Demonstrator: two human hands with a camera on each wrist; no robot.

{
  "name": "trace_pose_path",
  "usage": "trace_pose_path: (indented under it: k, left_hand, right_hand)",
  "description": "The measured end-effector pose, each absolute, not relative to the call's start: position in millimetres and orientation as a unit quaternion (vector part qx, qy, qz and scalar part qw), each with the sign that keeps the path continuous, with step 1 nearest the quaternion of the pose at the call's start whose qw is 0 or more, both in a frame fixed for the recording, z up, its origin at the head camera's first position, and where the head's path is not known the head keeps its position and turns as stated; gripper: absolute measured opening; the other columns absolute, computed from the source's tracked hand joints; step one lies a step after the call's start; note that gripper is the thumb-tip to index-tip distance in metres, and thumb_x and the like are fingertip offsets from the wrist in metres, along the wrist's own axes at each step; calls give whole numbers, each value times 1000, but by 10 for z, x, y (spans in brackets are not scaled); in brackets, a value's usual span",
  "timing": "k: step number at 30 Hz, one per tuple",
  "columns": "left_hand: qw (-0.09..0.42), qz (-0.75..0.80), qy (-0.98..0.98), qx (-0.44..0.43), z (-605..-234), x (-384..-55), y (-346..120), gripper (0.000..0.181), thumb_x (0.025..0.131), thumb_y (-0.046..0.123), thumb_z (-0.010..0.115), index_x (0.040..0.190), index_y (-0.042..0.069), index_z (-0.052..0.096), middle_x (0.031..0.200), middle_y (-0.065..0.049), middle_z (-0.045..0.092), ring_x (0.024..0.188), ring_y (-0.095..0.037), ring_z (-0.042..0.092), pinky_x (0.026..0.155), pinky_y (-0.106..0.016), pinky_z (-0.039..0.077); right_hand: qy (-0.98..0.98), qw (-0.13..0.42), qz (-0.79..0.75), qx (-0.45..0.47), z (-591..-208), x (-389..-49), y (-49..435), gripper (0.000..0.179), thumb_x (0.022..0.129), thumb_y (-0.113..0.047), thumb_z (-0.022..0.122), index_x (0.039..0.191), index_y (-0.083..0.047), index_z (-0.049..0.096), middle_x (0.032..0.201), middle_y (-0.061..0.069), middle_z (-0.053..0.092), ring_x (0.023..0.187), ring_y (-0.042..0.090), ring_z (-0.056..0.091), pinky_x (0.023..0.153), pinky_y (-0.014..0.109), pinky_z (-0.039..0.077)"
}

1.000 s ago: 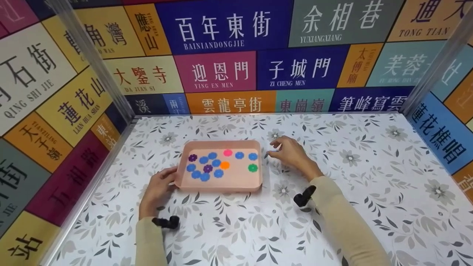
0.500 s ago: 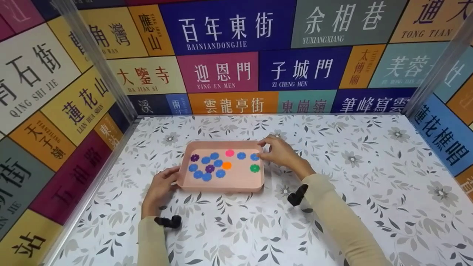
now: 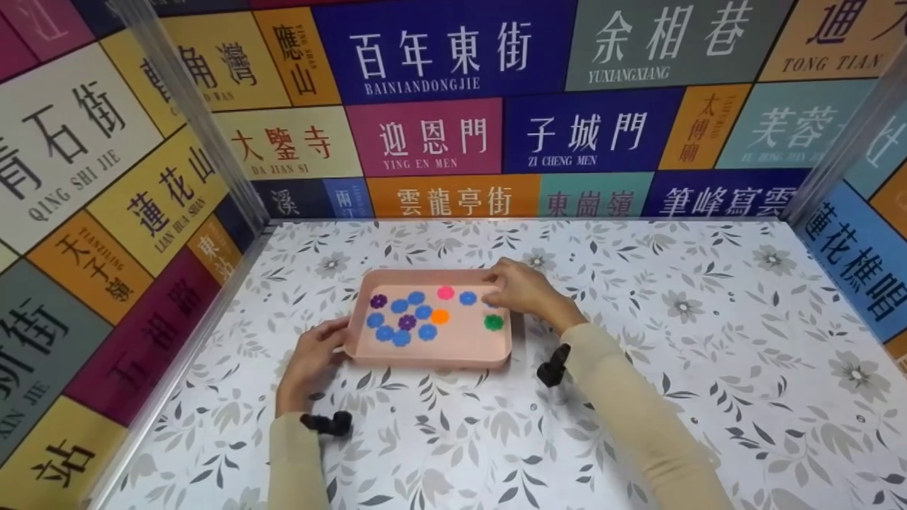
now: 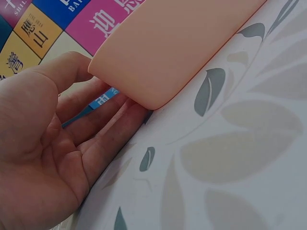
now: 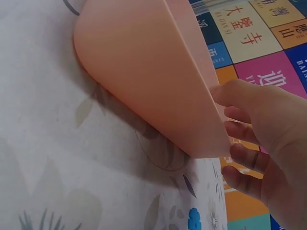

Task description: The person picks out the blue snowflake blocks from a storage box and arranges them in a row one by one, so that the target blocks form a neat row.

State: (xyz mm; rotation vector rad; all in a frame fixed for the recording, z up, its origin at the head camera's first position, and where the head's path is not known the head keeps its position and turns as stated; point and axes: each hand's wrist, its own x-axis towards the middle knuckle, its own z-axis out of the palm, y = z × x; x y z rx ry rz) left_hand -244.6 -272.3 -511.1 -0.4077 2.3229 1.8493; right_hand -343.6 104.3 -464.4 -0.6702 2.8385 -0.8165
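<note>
A shallow pink tray (image 3: 425, 352) lies on the table with small flower-shaped pieces in it. Most are blue (image 3: 401, 336); others are purple (image 3: 378, 302), with one orange piece (image 3: 440, 316), one pink piece (image 3: 445, 292) and one green piece (image 3: 494, 323). My left hand (image 3: 313, 360) holds the tray's left side, thumb at the rim and fingers behind the wall in the left wrist view. My right hand (image 3: 528, 287) reaches over the right rim, thumb and forefinger inside the tray; I cannot tell whether they pinch a piece. Its other fingers (image 5: 247, 182) curl loosely outside.
Another blue flower piece (image 5: 194, 219) is on the table outside the tray in the right wrist view. The tabletop (image 3: 453, 446) has a grey leaf pattern. Walls of coloured panels (image 3: 453, 195) with lettering stand behind and at both sides.
My right hand has moved left from beside the tray to over its right rim, covering a blue piece at the right end. My left hand stays at the tray's left side.
</note>
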Motion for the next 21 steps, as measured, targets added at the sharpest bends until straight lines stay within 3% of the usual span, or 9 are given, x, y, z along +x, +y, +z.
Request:
trace_pose_path:
  k: [10, 21]
  left_hand:
    - [76, 619, 770, -136, -5114, -2455, -2737, 43, 102, 22, 52, 144, 12, 53, 144, -12, 57, 118, -23, 62, 95, -32, 55]
    - [53, 621, 773, -119, -5145, -2471, -2722, 42, 101, 18, 55, 142, 7, 55, 141, -18, 60, 105, -18, 66, 86, -29, 56]
  right_hand:
    - [952, 86, -220, -195, -4695, -3479, 1039, 47, 86, -34, 76, 126, -11, 69, 115, 5, 66, 106, 25, 63, 98, 45, 52]
    - [957, 77, -192, -203, -4747, -3488, 1040, 48, 82, -33, 77, 124, -11, 70, 110, 5, 67, 100, 24, 62, 97, 47, 50]
